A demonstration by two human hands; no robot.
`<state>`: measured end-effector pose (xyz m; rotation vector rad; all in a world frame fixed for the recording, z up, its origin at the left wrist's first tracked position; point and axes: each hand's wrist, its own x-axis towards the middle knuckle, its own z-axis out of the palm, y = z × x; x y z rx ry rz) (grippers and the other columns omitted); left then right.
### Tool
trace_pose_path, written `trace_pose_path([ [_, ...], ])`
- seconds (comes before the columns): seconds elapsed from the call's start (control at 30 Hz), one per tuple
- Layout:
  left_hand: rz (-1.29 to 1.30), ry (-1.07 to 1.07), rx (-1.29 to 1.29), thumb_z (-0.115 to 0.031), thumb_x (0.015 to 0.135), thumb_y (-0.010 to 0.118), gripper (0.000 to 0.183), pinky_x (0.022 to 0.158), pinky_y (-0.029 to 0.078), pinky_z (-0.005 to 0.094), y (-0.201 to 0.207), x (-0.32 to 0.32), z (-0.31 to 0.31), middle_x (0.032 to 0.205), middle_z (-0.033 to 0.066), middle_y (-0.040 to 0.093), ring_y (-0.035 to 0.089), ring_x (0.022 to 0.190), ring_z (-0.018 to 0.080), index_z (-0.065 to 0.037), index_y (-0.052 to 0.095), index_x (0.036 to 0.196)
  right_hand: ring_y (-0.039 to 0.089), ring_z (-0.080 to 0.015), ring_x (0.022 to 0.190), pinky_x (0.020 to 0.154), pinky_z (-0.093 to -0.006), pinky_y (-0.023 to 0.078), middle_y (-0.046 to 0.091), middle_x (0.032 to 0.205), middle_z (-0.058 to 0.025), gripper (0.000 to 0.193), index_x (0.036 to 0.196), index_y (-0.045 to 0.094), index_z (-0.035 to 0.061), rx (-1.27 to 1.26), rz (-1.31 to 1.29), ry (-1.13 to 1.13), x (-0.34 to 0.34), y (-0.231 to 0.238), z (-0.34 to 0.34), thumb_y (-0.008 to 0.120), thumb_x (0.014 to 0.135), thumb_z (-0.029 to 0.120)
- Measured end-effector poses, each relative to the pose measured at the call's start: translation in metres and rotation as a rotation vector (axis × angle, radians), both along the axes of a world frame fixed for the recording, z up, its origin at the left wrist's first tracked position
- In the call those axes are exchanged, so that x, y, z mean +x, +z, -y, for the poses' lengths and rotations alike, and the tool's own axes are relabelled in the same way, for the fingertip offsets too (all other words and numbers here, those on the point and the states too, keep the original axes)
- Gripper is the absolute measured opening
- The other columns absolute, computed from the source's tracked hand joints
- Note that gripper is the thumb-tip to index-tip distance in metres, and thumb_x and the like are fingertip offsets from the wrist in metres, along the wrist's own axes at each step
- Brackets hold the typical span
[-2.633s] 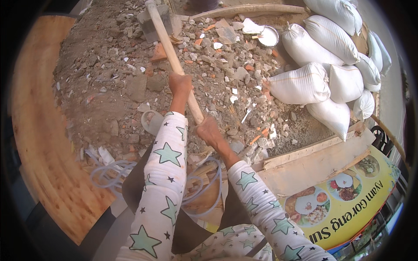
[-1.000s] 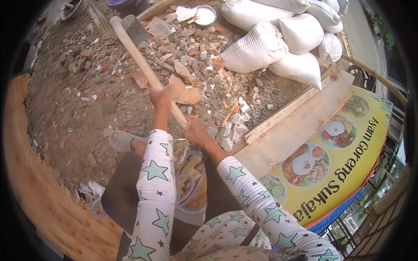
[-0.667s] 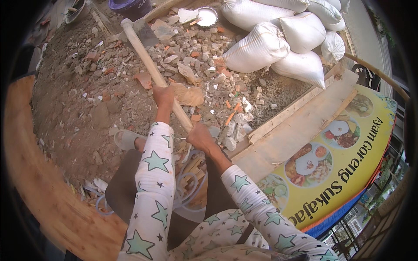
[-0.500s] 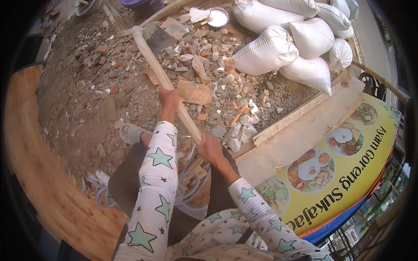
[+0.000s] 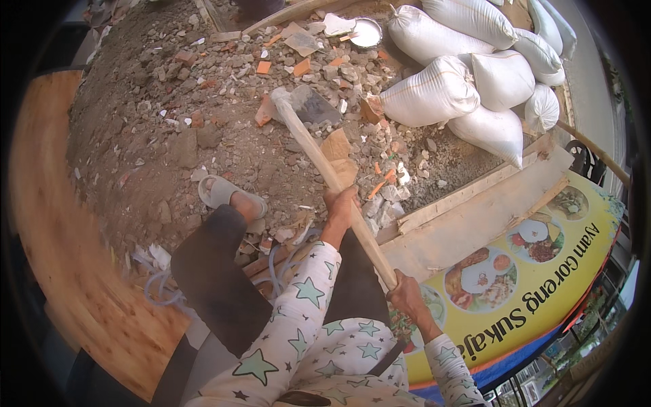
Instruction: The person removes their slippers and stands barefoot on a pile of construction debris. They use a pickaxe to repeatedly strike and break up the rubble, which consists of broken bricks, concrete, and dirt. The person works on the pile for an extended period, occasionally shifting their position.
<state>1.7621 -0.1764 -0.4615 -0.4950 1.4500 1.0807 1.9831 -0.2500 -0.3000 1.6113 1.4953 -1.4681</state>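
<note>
A hoe with a pale wooden handle [image 5: 308,146] slants across the middle of the view. My left hand [image 5: 342,207] is closed around the middle of the handle, and my right hand [image 5: 408,297] grips its lower end. The dark metal blade [image 5: 319,108] rests on a heap of rubble [image 5: 230,129], which is soil, stones and broken brick. Beside the handle, just beyond my left hand, lies a tan crumpled piece [image 5: 338,154]. The blade's lower edge is partly hidden among the debris.
White stuffed sacks [image 5: 434,91] are piled at the far right, near a round white container [image 5: 367,32]. Wooden boards [image 5: 475,210] border the rubble, with a yellow printed banner [image 5: 542,271] beyond. A curved wooden panel [image 5: 74,251] is at left. My sandalled foot [image 5: 224,193] stands on the soil.
Both hands have pulled the hoe back toward me and to the right. Its blade has come nearer across the rubble, and my right hand is now lower, beside the banner.
</note>
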Motion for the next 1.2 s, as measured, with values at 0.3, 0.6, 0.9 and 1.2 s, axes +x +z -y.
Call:
trace_pose_path([
  [0.3,0.032,0.235,-0.035,-0.009,0.074,0.075,0.025,0.042,0.048,0.0363,0.046,0.035,0.055,0.066,0.0082,0.054,0.055,0.047,0.0205,0.000,0.056,0.087,0.064,-0.0439,0.076,0.069,-0.0504,0.051,0.065,0.078,-0.0208,0.031,0.092,0.056,0.0074,0.184,0.010,0.310,0.060,0.001,0.013,0.070,0.066,0.016],
  [0.6,-0.611,0.304,0.112,-0.008,0.078,0.075,0.031,0.040,0.045,0.0283,0.074,-0.234,-0.009,0.072,0.0051,0.053,0.053,0.049,0.0145,-0.005,0.050,0.095,0.065,-0.0416,0.078,0.071,-0.0475,0.051,0.067,0.079,-0.0224,0.038,0.102,0.059,0.0052,0.149,-0.462,0.286,-0.190,-0.085,-0.061,0.070,0.067,0.016],
  [0.9,-0.540,0.083,-0.186,-0.007,0.078,0.069,0.016,0.041,0.047,0.0352,0.043,-0.320,0.026,0.068,0.0078,0.056,0.055,0.049,0.0182,0.001,0.056,0.083,0.066,-0.0352,0.074,0.069,-0.0421,0.049,0.065,0.076,-0.0239,0.037,0.103,0.063,-0.0011,-0.121,-0.582,0.064,-0.272,-0.065,-0.025,0.067,0.067,0.010],
  [1.2,-0.460,-0.012,-0.227,-0.005,0.075,0.068,0.015,0.039,0.049,0.0368,0.049,-0.211,0.011,0.064,0.0091,0.055,0.055,0.045,0.0195,0.000,0.055,0.081,0.050,-0.0126,0.049,0.043,-0.0290,0.040,0.053,0.063,-0.0027,0.037,0.103,0.058,-0.0015,-0.229,-0.577,-0.145,-0.170,-0.031,-0.019,0.064,0.067,0.000],
])
